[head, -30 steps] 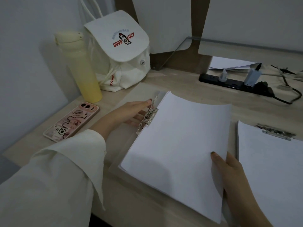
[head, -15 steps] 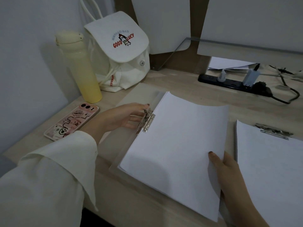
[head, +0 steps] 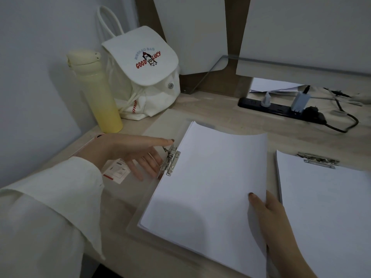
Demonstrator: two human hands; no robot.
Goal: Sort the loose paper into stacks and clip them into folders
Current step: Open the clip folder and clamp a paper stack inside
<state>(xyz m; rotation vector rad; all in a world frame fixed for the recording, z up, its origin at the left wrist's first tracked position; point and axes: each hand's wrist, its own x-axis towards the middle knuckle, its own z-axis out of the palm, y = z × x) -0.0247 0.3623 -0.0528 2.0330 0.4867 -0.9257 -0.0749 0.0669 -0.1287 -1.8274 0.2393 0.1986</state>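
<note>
A stack of white paper (head: pixel 208 183) lies in an open clear plastic folder (head: pixel 166 125) at the desk's middle. The folder's metal clip (head: pixel 170 162) sits down on the stack's left edge. My left hand (head: pixel 132 151) hovers just left of the clip with straight fingers, the index fingertip near the clip's top end. My right hand (head: pixel 269 211) holds the stack's right edge, thumb on top and fingers underneath. A second stack of paper (head: pixel 329 213) lies at the right under its own metal clip (head: pixel 319 160).
A yellow bottle (head: pixel 94 91) and a white drawstring bag (head: pixel 144 77) stand at the back left. A phone (head: pixel 96 137) peeks out behind my left hand. A black power strip (head: pixel 281 107) with plugs and a cable lies at the back right. A small label (head: pixel 115 171) shows through the folder cover.
The clip has gone from raised to lying on the paper's left edge. My left hand let go of it and drew back with its fingers spread. My right hand stayed on the stack.
</note>
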